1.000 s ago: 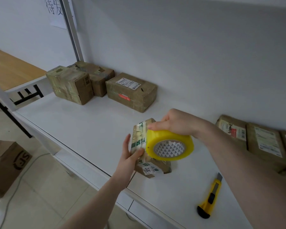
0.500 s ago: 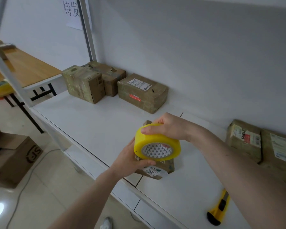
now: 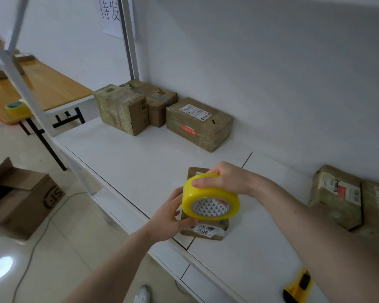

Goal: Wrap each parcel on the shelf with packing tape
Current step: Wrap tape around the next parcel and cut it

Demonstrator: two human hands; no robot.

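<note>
Taping a small brown cardboard parcel (image 3: 206, 231) at the front edge of the white shelf (image 3: 140, 162).

My right hand (image 3: 225, 179) gripped the yellow roll of packing tape (image 3: 209, 197) from above, held right over the parcel; my left hand (image 3: 170, 217) curled round the parcel's left side. Three taped brown boxes (image 3: 162, 114) sat at the shelf's back left corner, and a yellow utility knife (image 3: 298, 288) lay near the front right edge.

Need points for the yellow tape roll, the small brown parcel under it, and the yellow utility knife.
yellow packing tape roll (image 3: 189, 194): head view, on its yellow outer band, left side.
small brown cardboard parcel (image 3: 206, 231): head view, on the white label at its near end.
yellow utility knife (image 3: 298, 290): head view, on its yellow body by the shelf's front edge.
</note>
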